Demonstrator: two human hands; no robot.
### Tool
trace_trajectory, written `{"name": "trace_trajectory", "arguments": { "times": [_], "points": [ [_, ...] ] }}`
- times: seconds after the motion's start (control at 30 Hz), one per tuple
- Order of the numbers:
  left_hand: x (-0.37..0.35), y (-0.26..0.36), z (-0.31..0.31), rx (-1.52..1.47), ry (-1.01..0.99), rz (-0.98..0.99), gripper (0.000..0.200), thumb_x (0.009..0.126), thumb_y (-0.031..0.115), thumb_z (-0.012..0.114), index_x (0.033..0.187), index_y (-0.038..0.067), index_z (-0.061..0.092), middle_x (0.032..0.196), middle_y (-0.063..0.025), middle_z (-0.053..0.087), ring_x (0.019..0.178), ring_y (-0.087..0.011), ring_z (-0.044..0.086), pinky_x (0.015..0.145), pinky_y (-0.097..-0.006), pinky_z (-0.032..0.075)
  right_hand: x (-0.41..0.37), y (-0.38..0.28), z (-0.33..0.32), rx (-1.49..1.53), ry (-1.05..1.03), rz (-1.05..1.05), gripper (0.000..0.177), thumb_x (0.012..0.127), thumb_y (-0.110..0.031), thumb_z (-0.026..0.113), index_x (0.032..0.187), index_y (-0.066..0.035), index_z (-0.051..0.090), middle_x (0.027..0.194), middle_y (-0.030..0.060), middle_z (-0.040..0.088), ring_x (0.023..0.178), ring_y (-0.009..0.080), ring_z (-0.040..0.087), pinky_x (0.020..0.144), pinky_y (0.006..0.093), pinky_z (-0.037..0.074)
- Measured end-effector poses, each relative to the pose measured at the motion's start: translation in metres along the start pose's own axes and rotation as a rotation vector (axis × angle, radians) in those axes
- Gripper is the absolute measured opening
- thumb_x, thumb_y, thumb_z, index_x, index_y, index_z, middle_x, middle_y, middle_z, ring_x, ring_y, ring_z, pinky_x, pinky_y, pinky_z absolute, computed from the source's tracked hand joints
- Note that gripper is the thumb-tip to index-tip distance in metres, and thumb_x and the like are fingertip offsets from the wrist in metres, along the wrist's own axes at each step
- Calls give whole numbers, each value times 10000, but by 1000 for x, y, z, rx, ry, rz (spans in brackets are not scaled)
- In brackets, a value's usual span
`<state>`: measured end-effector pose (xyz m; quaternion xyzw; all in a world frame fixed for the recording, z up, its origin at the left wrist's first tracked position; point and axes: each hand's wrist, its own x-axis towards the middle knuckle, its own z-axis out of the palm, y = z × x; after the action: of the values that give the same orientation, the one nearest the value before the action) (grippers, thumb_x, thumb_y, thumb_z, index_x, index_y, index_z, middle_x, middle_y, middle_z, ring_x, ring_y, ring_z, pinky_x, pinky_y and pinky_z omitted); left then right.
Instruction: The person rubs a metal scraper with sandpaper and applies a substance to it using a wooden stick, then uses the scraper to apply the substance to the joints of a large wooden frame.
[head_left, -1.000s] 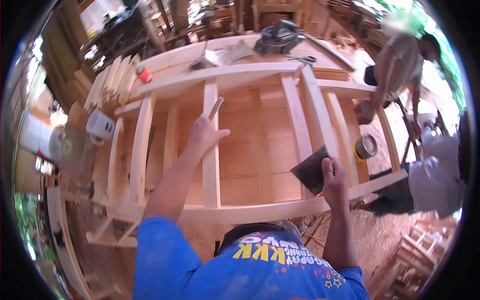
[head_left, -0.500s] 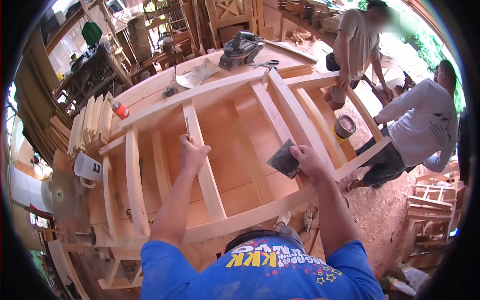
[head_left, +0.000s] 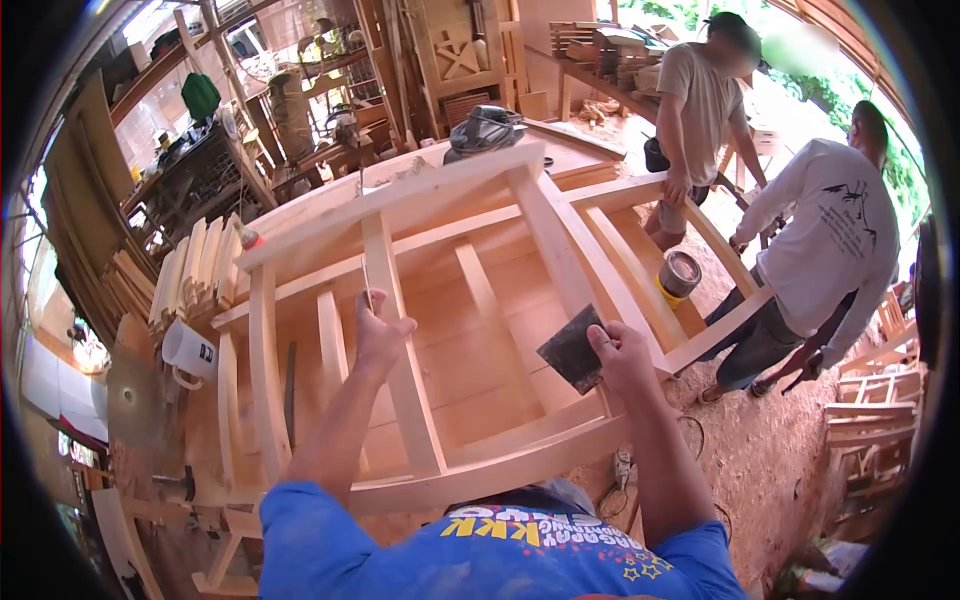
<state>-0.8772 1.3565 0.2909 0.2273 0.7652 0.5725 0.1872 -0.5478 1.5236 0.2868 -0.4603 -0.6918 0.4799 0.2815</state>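
Observation:
A pale wooden frame (head_left: 400, 360) with several slats lies in front of me, its upper part raised above another frame. At the middle slat is my left hand (head_left: 377, 335), closed round a thin tool (head_left: 366, 275) that points up; its exact kind is too small to tell. My right hand (head_left: 620, 352) pinches a dark square sheet (head_left: 572, 350) near the frame's right side, its fingers bent over the sheet's edge. Part of the lower frame (head_left: 482, 280) shows between the upper slats.
A white mug-shaped container (head_left: 188, 350) stands at the left. A power tool (head_left: 484, 132) sits on the worktable behind. One person (head_left: 695, 100) touches the frame's right end; another person (head_left: 825, 220) stands nearby. A can (head_left: 680, 273) rests at the right.
The upper frame has risen off the lower one, opening a gap between them. Both hands keep their objects. The person at the far right has turned away and straightened.

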Motion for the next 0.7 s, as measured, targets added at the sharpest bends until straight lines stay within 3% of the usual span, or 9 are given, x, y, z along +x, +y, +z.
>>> {"name": "trace_trajectory", "arguments": {
  "times": [0.07,0.1,0.2,0.3,0.4,0.5,0.7],
  "points": [
    [-3,-9,-5,4,4,96,600,691,-26,743,1165,116,404,1332,-155,500,1179,-232,541,961,-364,490,-30,-25,-12,79,24,36,379,1048,-274,672,760,-46,579,645,-63,452,607,52,375,521,297,317],
    [-15,7,-8,68,12,75,588,693,0,747,1161,118,411,1257,-141,514,1183,-236,530,981,-344,449,-32,-11,-15,67,50,-45,379,1048,-270,677,754,-58,564,635,-77,428,590,32,350,501,270,281],
    [-39,25,-12,-33,-56,45,588,687,21,750,1163,114,417,1164,-122,528,1153,-241,541,989,-360,438,-73,-21,-33,116,78,0,332,1046,-285,686,827,-40,638,713,-89,450,666,27,362,563,259,291],
    [-50,7,-6,65,-16,238,583,701,43,749,1177,122,422,1050,-94,533,989,-218,578,838,-373,500,-112,1,-46,297,124,-28,349,1051,-269,678,789,-60,581,727,-89,416,680,30,343,582,253,285],
    [-86,27,4,-65,-152,199,576,710,60,748,1184,123,426,991,-86,536,834,-204,566,706,-367,502,-158,8,-59,320,208,-56,399,1048,-290,675,755,-58,535,698,-93,414,645,27,350,553,249,268],
    [-93,4,24,-22,-152,413,580,709,67,749,1187,118,425,923,-80,536,786,-203,571,680,-370,497,-206,26,-73,176,299,-59,389,1053,-278,671,757,-78,517,715,-98,402,670,30,334,573,252,252],
    [-165,32,41,211,-306,407,594,697,100,762,1191,101,433,838,-107,552,768,-258,617,710,-437,515,-292,77,-81,366,424,109,372,1065,-250,655,753,-102,518,728,-90,424,693,41,355,597,254,273]
  ]
}}
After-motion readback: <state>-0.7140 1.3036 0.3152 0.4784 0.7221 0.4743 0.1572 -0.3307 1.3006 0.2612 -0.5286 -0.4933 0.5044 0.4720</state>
